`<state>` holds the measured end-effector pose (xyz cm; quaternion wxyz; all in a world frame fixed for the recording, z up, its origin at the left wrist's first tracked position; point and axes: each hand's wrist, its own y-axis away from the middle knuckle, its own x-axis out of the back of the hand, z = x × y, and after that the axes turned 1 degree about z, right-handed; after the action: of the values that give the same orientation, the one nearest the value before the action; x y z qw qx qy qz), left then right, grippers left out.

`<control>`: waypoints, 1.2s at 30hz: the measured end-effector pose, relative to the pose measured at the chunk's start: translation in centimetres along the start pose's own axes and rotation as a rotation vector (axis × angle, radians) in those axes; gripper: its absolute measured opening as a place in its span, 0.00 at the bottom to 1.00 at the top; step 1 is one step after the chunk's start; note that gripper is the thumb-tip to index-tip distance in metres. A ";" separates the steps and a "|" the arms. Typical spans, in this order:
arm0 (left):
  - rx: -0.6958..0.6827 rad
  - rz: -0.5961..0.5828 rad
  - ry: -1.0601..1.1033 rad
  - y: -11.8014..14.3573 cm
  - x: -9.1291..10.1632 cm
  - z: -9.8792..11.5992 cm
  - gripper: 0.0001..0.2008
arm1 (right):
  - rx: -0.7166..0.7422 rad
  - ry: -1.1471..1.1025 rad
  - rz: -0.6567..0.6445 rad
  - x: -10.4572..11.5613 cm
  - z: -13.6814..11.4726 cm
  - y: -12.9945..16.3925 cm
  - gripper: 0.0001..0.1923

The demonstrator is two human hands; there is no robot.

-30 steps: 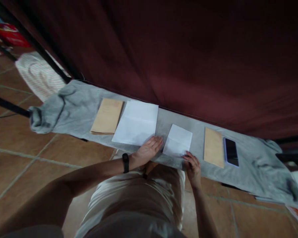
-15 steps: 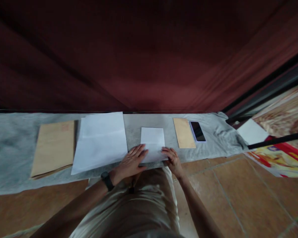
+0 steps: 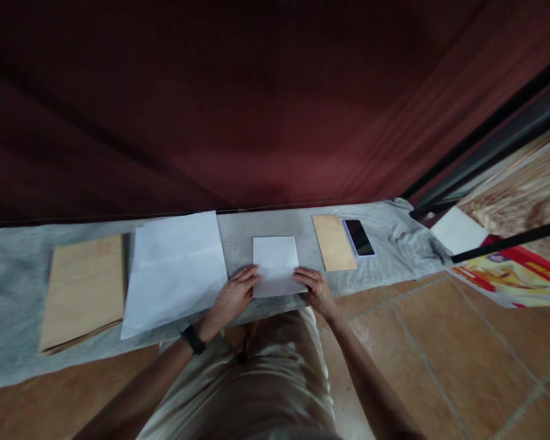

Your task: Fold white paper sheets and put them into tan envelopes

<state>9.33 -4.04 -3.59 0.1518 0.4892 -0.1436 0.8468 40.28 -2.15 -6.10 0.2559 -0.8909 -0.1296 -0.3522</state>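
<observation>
I see a small white folded sheet (image 3: 275, 264) lying flat on the grey cloth (image 3: 9, 305) that covers the bench, near the cloth's front edge and straight ahead of the person's body. It is plain, nearly square, with crisp straight edges, and a faint horizontal crease crosses it a little below the middle; the part nearer the person looks slightly shaded against the brighter far part. The left hand (image 3: 233, 294) lies with its fingers spread flat, the fingertips pressing on the sheet's near left corner, so this grip is open and pressing rather than pinching. The right hand (image 3: 315, 287) rests at the near right corner, fingers bent down onto the paper's edge; I cannot tell whether it pinches the edge or only presses on it. A black band (image 3: 193, 339) sits on the left wrist. Just left of the small sheet lies a larger white sheet (image 3: 174, 269), slightly askew, and beyond that a big tan envelope (image 3: 85, 290). To the right, apart from the sheet, lie a narrow tan envelope (image 3: 333, 242) and a dark phone (image 3: 359, 238) just beside it.
</observation>
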 end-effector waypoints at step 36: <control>0.354 0.114 0.215 -2.5 1.2 1.0 0.17 | -0.235 -0.030 0.006 0.0 0.2 -3.3 0.15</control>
<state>10.51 -2.03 -1.83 0.0296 0.4059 -0.0032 0.9134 39.07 0.73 -5.01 0.1487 -0.9203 -0.0886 -0.3508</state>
